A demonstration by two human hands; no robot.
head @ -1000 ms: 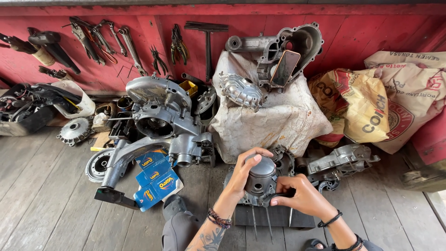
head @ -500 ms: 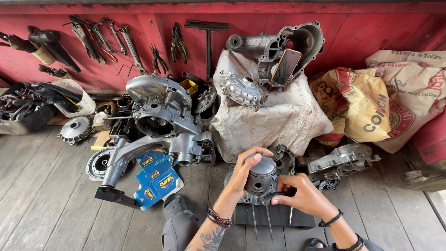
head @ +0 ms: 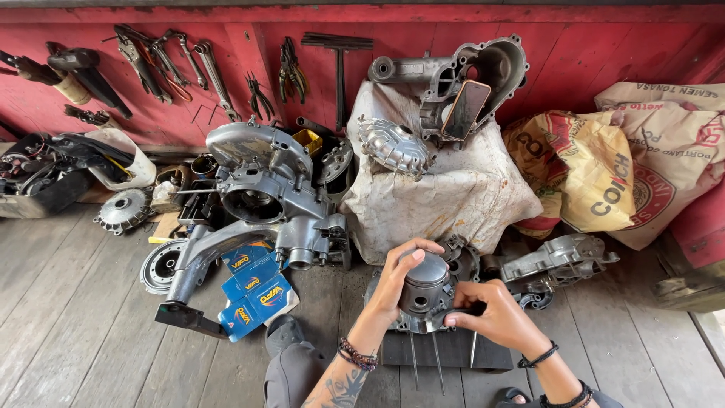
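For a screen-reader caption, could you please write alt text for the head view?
A person's left hand and right hand grip a round grey metal piston standing on an engine case, amid scattered grey engine parts on a wooden plank floor.

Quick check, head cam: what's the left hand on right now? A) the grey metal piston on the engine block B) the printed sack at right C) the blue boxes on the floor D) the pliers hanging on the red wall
A: the left hand is cupped over the top and side of the grey metal piston, while the right hand rests at its base; the blue boxes lie apart to the left, untouched.
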